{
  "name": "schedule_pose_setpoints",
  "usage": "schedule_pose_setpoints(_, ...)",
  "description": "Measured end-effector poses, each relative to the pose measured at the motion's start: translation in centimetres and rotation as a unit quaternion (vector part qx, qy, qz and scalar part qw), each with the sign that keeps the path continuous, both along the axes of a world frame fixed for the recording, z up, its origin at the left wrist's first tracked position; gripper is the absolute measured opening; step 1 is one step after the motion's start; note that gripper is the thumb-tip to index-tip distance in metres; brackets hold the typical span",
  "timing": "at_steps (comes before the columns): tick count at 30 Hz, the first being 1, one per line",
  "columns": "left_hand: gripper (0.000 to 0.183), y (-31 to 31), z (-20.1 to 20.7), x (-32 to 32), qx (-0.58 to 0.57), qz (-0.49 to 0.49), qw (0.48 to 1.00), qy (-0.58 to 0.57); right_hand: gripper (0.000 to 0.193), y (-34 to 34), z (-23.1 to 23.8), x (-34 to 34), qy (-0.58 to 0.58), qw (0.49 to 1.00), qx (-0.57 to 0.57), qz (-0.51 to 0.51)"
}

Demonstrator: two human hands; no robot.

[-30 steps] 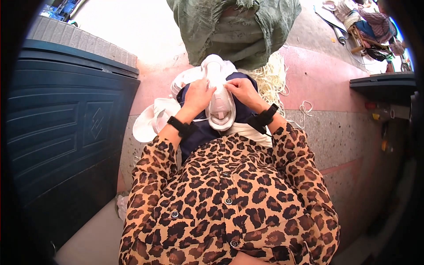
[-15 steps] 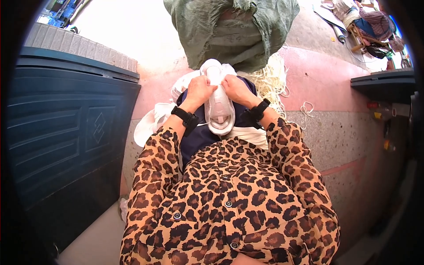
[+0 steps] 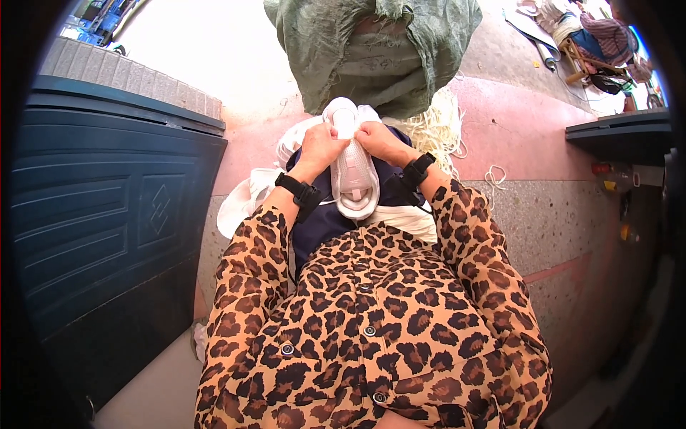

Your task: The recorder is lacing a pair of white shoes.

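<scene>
A white sneaker (image 3: 355, 177) lies lengthwise across my lap, its collar opening nearest my body and its toe pointing away. My left hand (image 3: 321, 150) is closed at the left edge of its upper, thumb and fingers pinched together. Opposite it, my right hand (image 3: 384, 145) pinches the right edge in the same way. Whether a lace runs between the fingers is too small to tell. Dark cloth (image 3: 314, 232) covers my lap beneath the shoe. More white shoes (image 3: 243, 204) lie to the left, partly hidden by my left arm.
A large green woven sack (image 3: 379, 64) stands just beyond my hands. Beside it lies a heap of cream cords (image 3: 439, 132), with one loose loop (image 3: 495, 175) on the floor. A dark blue panelled door (image 3: 107, 193) flanks me on the left. Another person (image 3: 607, 39) sits at the far right.
Both hands stay pinched at the shoe, with only a slight shift. The view has moved very little.
</scene>
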State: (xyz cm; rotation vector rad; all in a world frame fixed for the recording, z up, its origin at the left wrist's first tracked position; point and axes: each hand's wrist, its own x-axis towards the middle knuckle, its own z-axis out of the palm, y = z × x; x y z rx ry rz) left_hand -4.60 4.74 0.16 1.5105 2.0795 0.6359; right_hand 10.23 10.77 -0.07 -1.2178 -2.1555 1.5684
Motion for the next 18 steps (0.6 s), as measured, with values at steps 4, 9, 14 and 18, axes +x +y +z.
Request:
schedule_pose_setpoints(4, 0.028, -0.2, 0.4, -0.1, -0.006, -0.013, 1.000, 0.000, 0.024, -0.6, -1.4, -0.1, -0.002, 0.982, 0.187, 0.005)
schedule_pose_setpoints(9, 0.031, -0.3, 1.4, -0.1, -0.042, -0.024, 0.999, -0.025, 0.022, -0.9, -1.9, -0.9, -0.033, 0.966, 0.255, -0.019)
schedule_pose_setpoints(14, 0.031, -0.6, 0.9, -0.4, -0.021, -0.023, 0.999, -0.035, 0.022, -0.3, -1.2, -0.2, 0.090, 0.990, -0.099, -0.051)
schedule_pose_setpoints(18, 0.030, -0.7, 0.9, -0.6, -0.035, -0.032, 0.996, -0.077, 0.018, -0.5, -1.0, 0.1, 0.077, 0.992, 0.084, -0.046)
